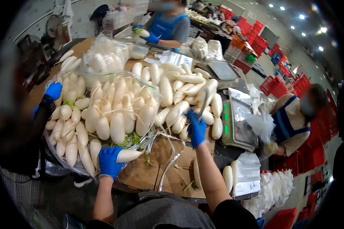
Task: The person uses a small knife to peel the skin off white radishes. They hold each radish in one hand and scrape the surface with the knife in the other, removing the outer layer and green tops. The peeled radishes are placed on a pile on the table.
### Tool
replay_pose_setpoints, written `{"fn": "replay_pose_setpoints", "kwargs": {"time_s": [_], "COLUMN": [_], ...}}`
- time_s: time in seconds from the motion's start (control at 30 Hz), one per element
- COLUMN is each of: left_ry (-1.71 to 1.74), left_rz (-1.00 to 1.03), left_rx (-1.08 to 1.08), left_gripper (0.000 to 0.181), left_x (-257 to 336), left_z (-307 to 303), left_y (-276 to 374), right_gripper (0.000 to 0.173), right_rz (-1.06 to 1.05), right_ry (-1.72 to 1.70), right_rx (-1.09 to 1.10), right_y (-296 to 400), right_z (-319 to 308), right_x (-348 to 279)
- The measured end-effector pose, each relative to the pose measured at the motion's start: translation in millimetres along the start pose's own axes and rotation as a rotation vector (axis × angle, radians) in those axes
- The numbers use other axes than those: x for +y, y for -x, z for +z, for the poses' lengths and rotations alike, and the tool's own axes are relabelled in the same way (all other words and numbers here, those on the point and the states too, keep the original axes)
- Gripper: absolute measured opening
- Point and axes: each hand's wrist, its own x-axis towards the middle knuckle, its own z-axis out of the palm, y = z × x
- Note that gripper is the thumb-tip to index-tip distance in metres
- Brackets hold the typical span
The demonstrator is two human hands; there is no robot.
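In a blue glove, my left hand (110, 162) grips a white daikon radish (130, 155) at the table's near edge; the tapered root end points right. My right hand (197, 130), also gloved in blue, holds a knife (204, 103) with its blade upward, blurred and partly hidden. Behind the blade lies a loose pile of daikon (186, 86). Farther left, many daikon with thin roots (117, 126) are heaped in a clear plastic bag. Green leaf scraps (129, 140) lie beneath that heap. Brown cardboard (143, 174) covers the tabletop before me, with a pale strip (171, 164) across it.
Digital scales (239, 123) stand at the right, near white plastic bags (248, 174). Co-workers stand across the table (167, 28), at the right (289, 123) and at the left, where a gloved hand (54, 91) touches daikon. Red crates (309, 154) are stacked beyond.
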Motion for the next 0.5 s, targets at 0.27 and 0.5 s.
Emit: {"fn": "replay_pose_setpoints", "kwargs": {"time_s": [0.27,0.5], "left_ry": [-0.186,-0.053], "left_rz": [0.284,0.128], "left_rx": [0.234,0.442], "left_gripper": [0.044,0.043], "left_x": [46.4,57.8], "left_z": [-77.7,-63.8], "left_y": [-37.9,-27.0], "right_gripper": [0.030,0.067], "right_rz": [0.324,0.419], "right_ry": [-0.026,-0.046], "right_rx": [-0.828,-0.836], "right_y": [108.4,159.7], "right_z": [29.4,51.5], "right_x": [-3.8,-5.0]}}
